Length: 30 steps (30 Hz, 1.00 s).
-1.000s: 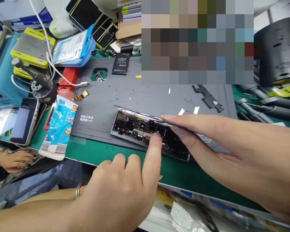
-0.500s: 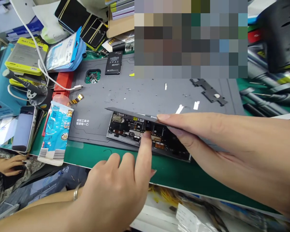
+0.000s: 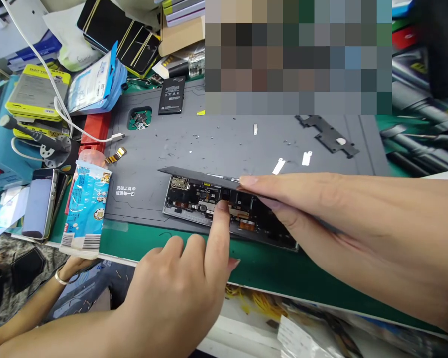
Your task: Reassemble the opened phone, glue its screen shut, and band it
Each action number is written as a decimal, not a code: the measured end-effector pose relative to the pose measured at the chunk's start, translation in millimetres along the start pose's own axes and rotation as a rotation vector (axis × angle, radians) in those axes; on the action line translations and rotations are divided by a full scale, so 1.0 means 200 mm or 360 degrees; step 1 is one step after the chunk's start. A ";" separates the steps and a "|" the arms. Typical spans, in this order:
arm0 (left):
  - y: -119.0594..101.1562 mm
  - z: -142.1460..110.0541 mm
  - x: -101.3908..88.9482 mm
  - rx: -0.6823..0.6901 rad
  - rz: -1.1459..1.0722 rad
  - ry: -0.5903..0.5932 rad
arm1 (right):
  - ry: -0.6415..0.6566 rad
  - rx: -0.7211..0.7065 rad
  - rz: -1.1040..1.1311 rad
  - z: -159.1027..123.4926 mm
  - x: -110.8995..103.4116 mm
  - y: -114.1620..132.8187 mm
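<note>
An opened phone body (image 3: 194,196) with bare circuit boards lies on the grey work mat (image 3: 216,144) near its front edge. Its thin dark screen panel (image 3: 186,173) is tilted up along the far side. My right hand (image 3: 332,214) pinches that panel by its edge and holds it lifted. With the other fingers curled, my left hand (image 3: 182,293) presses its forefinger tip onto a connector in the middle of the board.
A phone battery (image 3: 171,95), a black bracket (image 3: 330,135) and small metal strips lie on the mat. A blue-and-white wipes pack (image 3: 85,204), a phone (image 3: 39,201), a white cable and boxed parts crowd the left. Another person's hand (image 3: 69,266) shows at lower left.
The screen panel has been raised higher off the phone body. My left forefinger slid slightly left along the board. The other person's hand at lower left has shifted.
</note>
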<state>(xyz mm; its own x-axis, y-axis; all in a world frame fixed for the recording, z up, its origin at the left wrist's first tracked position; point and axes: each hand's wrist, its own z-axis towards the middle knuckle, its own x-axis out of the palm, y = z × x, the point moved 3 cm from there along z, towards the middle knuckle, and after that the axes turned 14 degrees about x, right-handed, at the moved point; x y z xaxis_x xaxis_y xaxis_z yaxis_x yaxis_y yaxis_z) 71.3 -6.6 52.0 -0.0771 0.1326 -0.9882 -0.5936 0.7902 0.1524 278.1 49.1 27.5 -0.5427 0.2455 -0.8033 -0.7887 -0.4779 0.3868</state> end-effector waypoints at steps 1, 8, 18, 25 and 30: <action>0.00 0.00 0.00 0.0001 0.0001 -0.0004 | 0.0001 -0.0009 0.0006 0.00 0.00 0.00; 0.01 0.01 0.00 -0.0004 -0.0030 -0.0013 | 0.0030 -0.0014 0.0017 -0.02 0.00 -0.01; 0.01 0.02 0.01 -0.0014 -0.0019 0.0018 | 0.0106 0.0118 0.0052 -0.04 0.01 -0.05; 0.00 0.03 0.01 0.0009 0.0032 0.0075 | 0.0116 0.0102 0.0067 -0.06 0.01 -0.06; 0.00 0.04 0.00 0.0046 0.0058 0.0077 | 0.0132 0.0089 0.0060 -0.07 0.02 -0.08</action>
<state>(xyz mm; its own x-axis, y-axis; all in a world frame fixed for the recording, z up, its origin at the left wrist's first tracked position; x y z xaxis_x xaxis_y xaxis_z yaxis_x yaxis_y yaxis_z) 77.5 -2.7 52.5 -0.1372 0.1331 -0.9816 -0.5663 0.8025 0.1880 293.2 45.7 12.0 -0.5483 0.1566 -0.8215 -0.7843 -0.4371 0.4402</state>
